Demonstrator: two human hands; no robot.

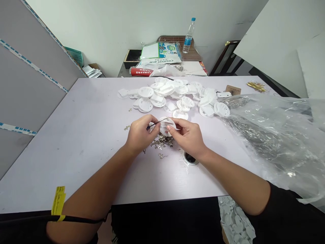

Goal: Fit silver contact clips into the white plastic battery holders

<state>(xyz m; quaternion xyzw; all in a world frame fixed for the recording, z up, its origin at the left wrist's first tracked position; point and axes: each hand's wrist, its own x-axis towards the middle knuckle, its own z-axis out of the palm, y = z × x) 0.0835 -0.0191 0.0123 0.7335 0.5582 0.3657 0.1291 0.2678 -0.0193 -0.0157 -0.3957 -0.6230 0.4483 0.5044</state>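
Between my two hands is a round white plastic piece with slots and raised parts on its face. My right hand grips it by the right side, thumb on the face and fingers behind. My left hand is closed on a thin dark pointed tool, like tweezers or a small screwdriver; its tip lies over the top of the round piece. Below my hands is a heap of small metal parts. A dark round disc with a pale rim lies under my right wrist, partly covered.
Many similar white round pieces are piled toward the table's far edge. A large clear plastic bag covers the right side. Gold-coloured strips and a brown card lie at the far right. A water bottle stands beyond the table.
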